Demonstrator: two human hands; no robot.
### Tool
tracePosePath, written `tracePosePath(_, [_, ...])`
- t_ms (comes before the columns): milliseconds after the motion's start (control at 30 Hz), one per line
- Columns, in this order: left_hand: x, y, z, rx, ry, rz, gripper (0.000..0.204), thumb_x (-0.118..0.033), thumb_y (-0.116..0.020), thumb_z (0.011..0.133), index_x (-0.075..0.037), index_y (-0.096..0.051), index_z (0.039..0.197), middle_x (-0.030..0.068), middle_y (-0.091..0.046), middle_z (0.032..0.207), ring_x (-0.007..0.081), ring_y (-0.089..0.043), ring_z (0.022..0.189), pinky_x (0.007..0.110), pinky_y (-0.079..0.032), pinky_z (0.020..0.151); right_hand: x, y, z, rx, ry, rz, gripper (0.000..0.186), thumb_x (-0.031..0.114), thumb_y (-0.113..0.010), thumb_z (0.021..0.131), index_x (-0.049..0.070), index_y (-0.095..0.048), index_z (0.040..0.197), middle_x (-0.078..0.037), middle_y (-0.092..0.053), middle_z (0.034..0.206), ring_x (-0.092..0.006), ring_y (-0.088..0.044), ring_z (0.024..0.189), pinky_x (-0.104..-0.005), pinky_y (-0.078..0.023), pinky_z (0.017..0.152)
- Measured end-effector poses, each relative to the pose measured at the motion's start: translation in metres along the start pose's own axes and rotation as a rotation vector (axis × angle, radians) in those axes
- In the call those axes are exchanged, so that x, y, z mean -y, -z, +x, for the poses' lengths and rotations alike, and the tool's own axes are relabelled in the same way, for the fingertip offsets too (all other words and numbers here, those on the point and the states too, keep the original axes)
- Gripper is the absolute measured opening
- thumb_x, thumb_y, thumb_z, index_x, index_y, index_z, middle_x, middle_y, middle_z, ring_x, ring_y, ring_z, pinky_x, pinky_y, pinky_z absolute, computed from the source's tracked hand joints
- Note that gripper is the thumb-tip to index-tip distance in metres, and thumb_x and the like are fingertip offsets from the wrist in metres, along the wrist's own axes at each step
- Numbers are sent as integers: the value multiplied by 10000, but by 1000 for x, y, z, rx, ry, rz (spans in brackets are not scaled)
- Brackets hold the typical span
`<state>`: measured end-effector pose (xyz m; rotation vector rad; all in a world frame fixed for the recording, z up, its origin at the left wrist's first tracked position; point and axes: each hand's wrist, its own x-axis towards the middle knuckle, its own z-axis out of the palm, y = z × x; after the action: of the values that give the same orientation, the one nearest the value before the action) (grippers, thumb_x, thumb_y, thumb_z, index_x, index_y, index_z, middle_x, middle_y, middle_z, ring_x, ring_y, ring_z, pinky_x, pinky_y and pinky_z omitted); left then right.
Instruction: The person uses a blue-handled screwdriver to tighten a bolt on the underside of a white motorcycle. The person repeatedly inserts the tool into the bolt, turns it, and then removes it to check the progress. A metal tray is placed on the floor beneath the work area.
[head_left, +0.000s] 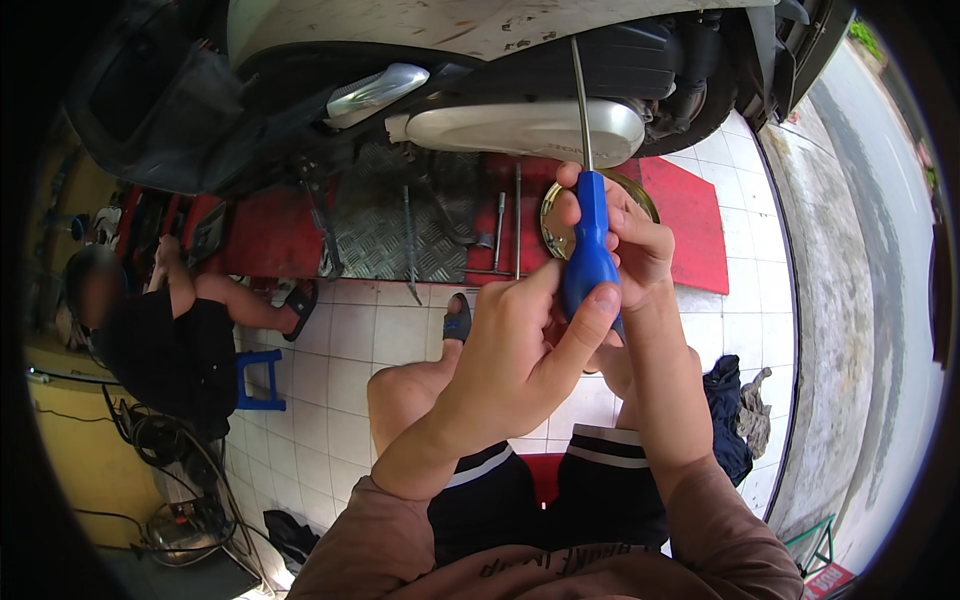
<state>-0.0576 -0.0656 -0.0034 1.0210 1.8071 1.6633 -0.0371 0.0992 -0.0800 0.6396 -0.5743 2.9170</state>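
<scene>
Both my hands are around a screwdriver [592,255] with a blue handle and a long metal shaft. My left hand [515,350] wraps the thick rear of the handle, its thumb lying along the side. Fingers of my right hand [640,240] close on the front of the handle near the shaft. The shaft points away from me, and its far end reaches the lower edge of a scooter's pale body panel [440,28]. Whether the tip sits in a screw cannot be seen. Below that panel is the scooter's silver side cover [530,128].
Under the scooter lies a red platform [700,225] with a gold-coloured round dish [549,222], a T-handle wrench [517,215] and a metal bar [410,240]. Another person [165,330] sits left beside a blue stool [262,380]. Dark cloth [728,415] lies on the right floor.
</scene>
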Motion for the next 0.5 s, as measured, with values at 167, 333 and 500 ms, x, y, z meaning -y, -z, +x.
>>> tracePosePath(167, [-5,8,2,48,-204,457,342,-258,-609,974,29,-562,794,68,-581,556,150,-550,427,278,-398,430,-1,21,-7,-74,37,-120,584,253,-730,885,-67,-472,1301,-183,-641,1115,-48,-520,700,-185,-481,622])
tracePosePath(333, [7,6,2,4,-56,111,343,-242,-566,1006,32,-593,800,52,-570,567,80,-517,478,263,-378,443,-9,3,2,-39,39,-60,664,308,-760,857,-56,-454,1322,-161,-645,1083,-54,-564,723,-182,-480,602])
tracePosePath(500, [7,5,9,-9,11,-48,380,-298,-603,987,20,-587,779,45,-548,557,74,-501,482,258,-374,452,2,10,-3,-53,8,-216,550,223,-733,888,-37,-483,1304,-173,-646,1084,-65,-556,702,-166,-451,591])
